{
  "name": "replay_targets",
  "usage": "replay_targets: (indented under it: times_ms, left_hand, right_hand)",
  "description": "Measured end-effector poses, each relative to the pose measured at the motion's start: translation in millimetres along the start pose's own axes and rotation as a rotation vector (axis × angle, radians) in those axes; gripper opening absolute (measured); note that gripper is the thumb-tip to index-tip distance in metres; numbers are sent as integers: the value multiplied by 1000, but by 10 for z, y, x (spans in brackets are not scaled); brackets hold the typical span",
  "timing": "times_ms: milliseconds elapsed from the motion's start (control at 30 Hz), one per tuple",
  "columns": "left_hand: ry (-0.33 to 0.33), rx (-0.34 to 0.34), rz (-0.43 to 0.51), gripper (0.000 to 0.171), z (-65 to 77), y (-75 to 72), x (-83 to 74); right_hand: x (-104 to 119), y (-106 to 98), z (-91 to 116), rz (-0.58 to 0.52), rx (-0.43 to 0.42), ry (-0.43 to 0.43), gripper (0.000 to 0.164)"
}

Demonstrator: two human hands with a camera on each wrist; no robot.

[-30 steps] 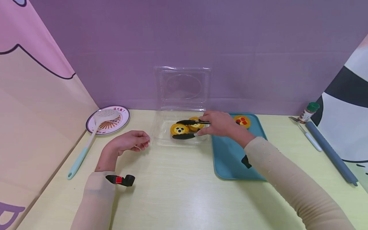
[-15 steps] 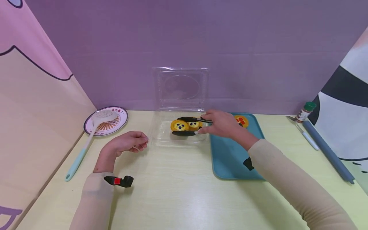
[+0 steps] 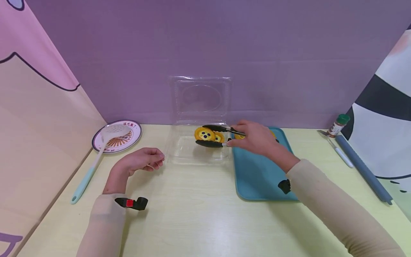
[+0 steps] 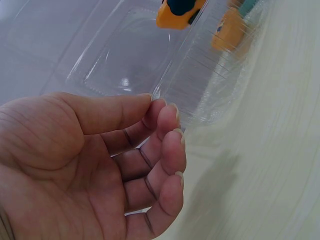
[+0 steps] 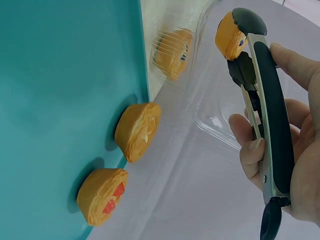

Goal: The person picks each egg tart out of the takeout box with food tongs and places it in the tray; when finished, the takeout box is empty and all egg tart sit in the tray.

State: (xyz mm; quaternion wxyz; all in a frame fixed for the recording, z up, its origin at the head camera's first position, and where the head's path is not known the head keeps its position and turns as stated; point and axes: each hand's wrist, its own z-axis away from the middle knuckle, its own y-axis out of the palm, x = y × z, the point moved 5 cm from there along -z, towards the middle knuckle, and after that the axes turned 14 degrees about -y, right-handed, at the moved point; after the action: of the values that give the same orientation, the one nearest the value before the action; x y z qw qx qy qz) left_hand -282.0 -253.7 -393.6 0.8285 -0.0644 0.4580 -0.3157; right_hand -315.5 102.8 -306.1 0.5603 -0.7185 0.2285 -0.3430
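My right hand (image 3: pixel 257 139) grips black-tipped tongs (image 5: pixel 272 115), their tips closed on a tart with dark berries (image 3: pixel 204 134). That tart hangs over the clear plastic box (image 3: pixel 184 151), with a shadow beneath it. A second berry tart (image 5: pixel 173 54) sits inside the box, partly covered by the tongs in the head view. At the box's left side, my left hand (image 4: pixel 115 155) pinches the rim between thumb and fingertip, the other fingers curled loosely. The box's lid (image 3: pixel 200 98) stands upright at the back.
Right of the box lies a teal tray (image 3: pixel 257 178) bearing a red-topped tart (image 5: pixel 103 196) and a pale-topped tart (image 5: pixel 138 131). A skimmer (image 3: pixel 96 160) rests across a plate (image 3: pixel 136 137) at left. Far right are a spice jar (image 3: pixel 338 125), a small knife (image 3: pixel 341 156) and a grey-blue bar (image 3: pixel 363 167).
The tongs have closed on the left berry tart and raised it from the box floor, shifting slightly back and right with my right hand. My left hand stays at the rim.
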Motion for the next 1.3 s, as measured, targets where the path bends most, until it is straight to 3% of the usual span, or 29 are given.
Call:
replay_targets:
  times_ms: [900,1300]
  left_hand:
    - [-7,3,1,30,-1,-2,-6]
    - [3,3,6,28,15,17,-18]
  right_hand:
    - [-98,-283,420,-1,-100,76,70]
    - [-128,-351,703,8,-131,93,70]
